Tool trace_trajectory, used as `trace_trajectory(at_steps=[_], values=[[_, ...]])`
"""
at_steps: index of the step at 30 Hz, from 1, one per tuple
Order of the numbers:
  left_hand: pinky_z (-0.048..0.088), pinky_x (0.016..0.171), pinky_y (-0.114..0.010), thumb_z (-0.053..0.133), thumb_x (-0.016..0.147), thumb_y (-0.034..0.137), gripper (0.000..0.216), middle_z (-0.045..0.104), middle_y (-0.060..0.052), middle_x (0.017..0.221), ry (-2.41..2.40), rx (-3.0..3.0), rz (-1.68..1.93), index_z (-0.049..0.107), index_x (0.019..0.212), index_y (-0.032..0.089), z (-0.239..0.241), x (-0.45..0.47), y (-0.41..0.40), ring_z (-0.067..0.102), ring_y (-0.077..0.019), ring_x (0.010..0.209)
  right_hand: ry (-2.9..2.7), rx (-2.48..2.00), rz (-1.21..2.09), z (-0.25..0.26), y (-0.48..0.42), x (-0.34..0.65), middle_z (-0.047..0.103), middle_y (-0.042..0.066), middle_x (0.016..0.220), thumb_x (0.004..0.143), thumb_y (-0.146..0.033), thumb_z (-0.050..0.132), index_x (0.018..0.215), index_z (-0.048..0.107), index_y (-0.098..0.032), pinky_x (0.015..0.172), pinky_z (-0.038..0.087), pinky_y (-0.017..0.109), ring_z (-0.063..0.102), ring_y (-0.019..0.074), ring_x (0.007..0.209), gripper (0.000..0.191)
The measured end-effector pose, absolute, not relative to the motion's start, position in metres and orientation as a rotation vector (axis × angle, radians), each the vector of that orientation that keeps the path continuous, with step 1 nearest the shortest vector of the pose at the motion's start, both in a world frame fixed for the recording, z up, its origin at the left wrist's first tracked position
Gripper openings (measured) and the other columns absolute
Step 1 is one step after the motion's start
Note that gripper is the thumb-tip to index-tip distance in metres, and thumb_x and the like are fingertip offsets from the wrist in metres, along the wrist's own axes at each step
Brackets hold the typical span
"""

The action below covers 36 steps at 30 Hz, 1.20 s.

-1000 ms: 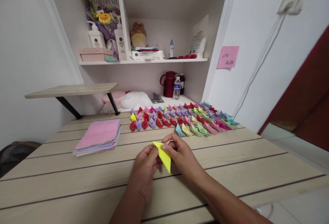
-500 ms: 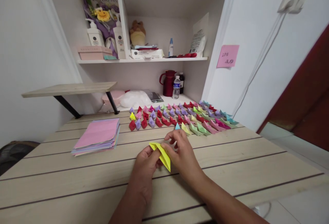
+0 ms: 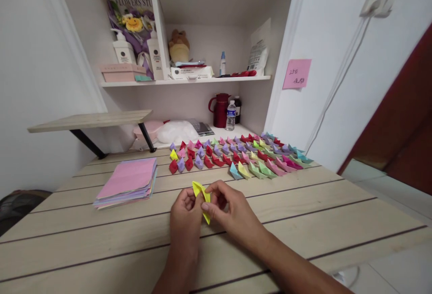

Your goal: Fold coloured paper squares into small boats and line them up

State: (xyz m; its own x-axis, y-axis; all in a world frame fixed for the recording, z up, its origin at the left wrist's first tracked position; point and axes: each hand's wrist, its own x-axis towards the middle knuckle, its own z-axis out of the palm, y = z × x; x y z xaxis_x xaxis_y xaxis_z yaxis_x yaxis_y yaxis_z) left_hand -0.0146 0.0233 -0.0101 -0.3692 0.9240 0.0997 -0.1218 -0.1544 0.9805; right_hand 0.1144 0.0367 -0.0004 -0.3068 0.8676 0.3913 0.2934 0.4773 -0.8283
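A folded yellow paper boat (image 3: 199,188) is held just above the table's middle, tilted, with its lower tip pointing toward me. My left hand (image 3: 186,208) is closed round its left side, the thumb pressed into the fold. From the right, my right hand (image 3: 225,204) pinches the boat's edge between thumb and forefinger. Parts of the paper are covered by my fingers. Beyond my hands stand several rows of small folded paper boats in many colours, with a light blue boat (image 3: 235,172) and a pale yellow boat (image 3: 243,171) nearest.
A stack of coloured paper squares (image 3: 126,179) lies to the left on the wooden table (image 3: 111,240). Behind it stands a small raised shelf (image 3: 91,120) on black legs. At the back are a dark red jug (image 3: 221,110) and a water bottle (image 3: 231,116).
The yellow boat has turned more upright and shifted slightly left. My right hand has come down from above it, and its fingers now grip the edge, uncovering the light blue boat behind.
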Motion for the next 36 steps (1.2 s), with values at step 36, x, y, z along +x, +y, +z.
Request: trace_trajectory(at_steps=[36], values=[[0.045, 0.062, -0.025, 0.048, 0.086, 0.01, 0.02, 0.065, 0.005, 0.07, 1.875, 2.36, 2.009, 0.059, 0.096, 0.024, -0.014, -0.01, 0.005, 0.058, -0.013, 0.06, -1.812, -0.899, 0.525, -0.015, 0.032, 0.114, 0.053, -0.008, 0.063, 0.082, -0.011, 0.046, 0.09, 0.038, -0.026, 0.052, 0.031, 0.024, 0.05, 0.0142, 0.051, 0.018]])
